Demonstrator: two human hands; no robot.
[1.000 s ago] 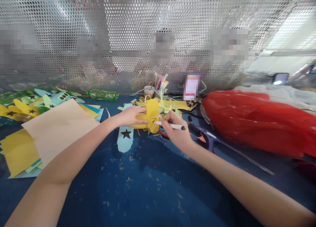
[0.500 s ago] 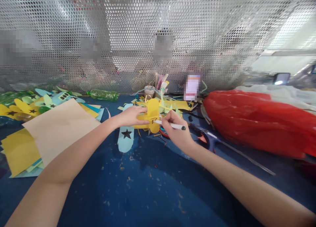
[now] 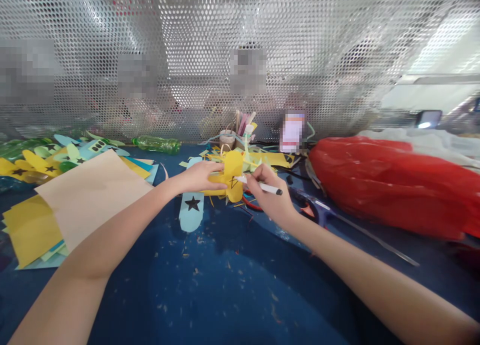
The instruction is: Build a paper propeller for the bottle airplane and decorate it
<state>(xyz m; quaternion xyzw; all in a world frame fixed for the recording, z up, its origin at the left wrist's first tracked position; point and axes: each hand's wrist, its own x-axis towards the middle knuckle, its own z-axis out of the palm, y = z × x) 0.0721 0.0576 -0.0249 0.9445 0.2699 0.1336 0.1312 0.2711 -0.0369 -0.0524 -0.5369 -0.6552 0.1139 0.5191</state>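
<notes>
A model plane of coloured paper lies under my hands, with a light blue wing [image 3: 192,217] bearing a black star and a yellow rounded strip [image 3: 234,160] across its right end. My left hand [image 3: 204,175] is closed round its yellow body, partly covering it. In my right hand [image 3: 273,190] is a white marker [image 3: 268,187] with a black end, gripped like a pen. Its tip touches the yellow strip, where dark lines form part of a star outline.
Sheets of coloured paper [image 3: 93,195] lie to the left, near more paper planes [image 3: 45,167] and a green bottle [image 3: 157,144]. Behind the hands are paper scraps [image 3: 270,159] and a cup of sticks [image 3: 227,139]. A glue gun [image 3: 322,212] and red plastic bag [image 3: 382,185] lie right.
The marker tip has moved slightly up and right on the yellow strip, and the drawn outline has gained lines. My left hand keeps its hold on the model plane.
</notes>
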